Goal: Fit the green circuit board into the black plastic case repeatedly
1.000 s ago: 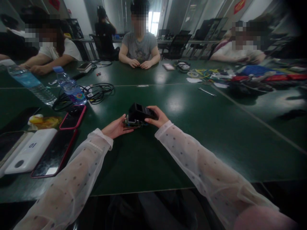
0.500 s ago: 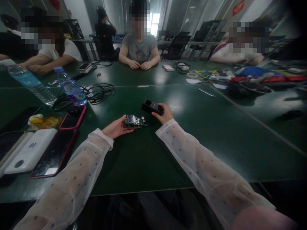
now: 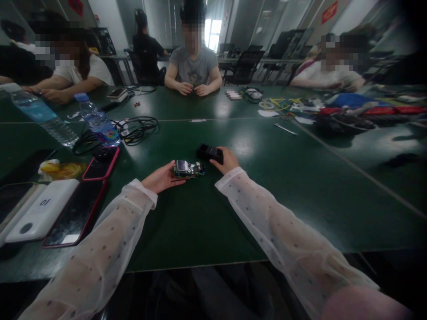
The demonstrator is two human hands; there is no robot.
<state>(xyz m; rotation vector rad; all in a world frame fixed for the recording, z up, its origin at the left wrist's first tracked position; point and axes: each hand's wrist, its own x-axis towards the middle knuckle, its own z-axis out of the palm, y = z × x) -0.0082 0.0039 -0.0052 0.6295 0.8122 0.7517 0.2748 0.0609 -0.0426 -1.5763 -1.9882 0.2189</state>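
Note:
A green circuit board with a small square screen and several components rests in my left hand. The thumb is at its left end and the fingers reach beneath it. My right hand grips a black plastic casing by its right end, thumb on the near side. The casing lies at or just over the green table, behind and to the right of the board. A short gap separates the two parts. Both forearms wear sheer white sleeves with dots.
On the left lie phones, a white power bank, two water bottles and black cables. A wrench lies to the right, before a pile of cables and bags. A person sits opposite; others sit around.
My right hand has moved slightly down and left, and the casing has gone from tilted in the air to lower and flatter. My left hand and the board stay almost still.

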